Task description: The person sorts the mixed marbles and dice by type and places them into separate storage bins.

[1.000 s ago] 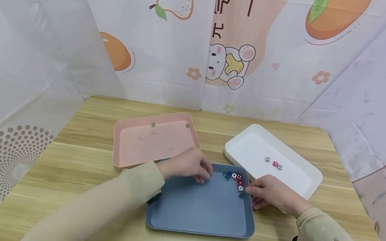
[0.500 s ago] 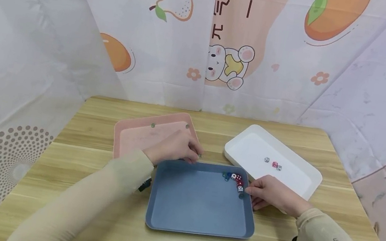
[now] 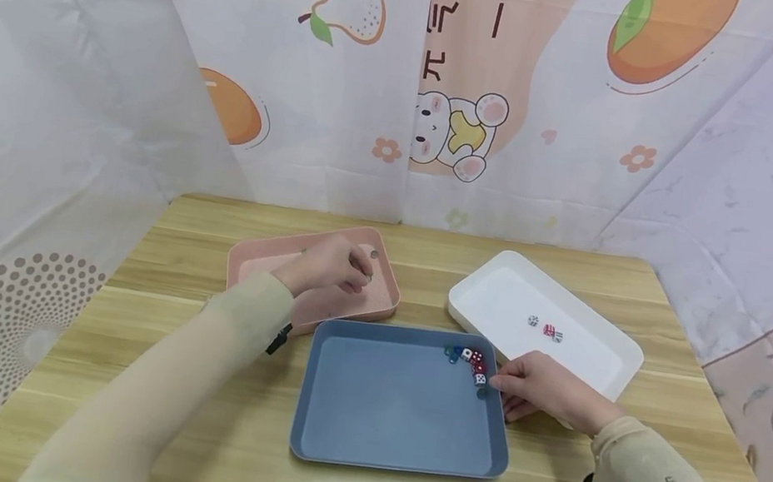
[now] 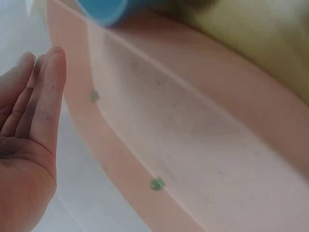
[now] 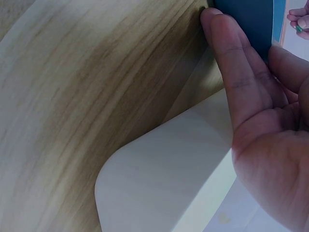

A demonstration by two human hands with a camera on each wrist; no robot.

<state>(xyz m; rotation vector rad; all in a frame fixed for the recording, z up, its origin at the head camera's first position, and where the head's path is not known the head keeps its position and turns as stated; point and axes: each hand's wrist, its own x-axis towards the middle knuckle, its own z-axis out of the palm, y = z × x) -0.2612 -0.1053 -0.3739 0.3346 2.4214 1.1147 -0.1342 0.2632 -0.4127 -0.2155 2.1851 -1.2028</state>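
My left hand (image 3: 331,264) is over the pink tray (image 3: 388,302), pinching a small green glass bead (image 5: 299,29) between thumb and fingertips. Two more green beads lie along the pink tray's far side; one green bead (image 4: 157,184) shows clearly in the left wrist view. My right hand (image 3: 545,387) grips the right wall of the blue tray (image 3: 397,462), thumb at the rim and fingers outside. In that tray's far right corner sit several red and white dice (image 3: 478,361), with blue and green beads (image 3: 454,354) beside them.
A white tray (image 3: 494,279) stands at the back right, its near corner close to the blue tray; white and red dice (image 3: 549,331) lie in it. The wooden table (image 3: 231,452) ends at a printed curtain (image 3: 341,141) behind.
My left hand has moved from above the blue tray, left and back across its rim, to over the pink tray with the bead. My right hand has kept its grip on the blue tray.
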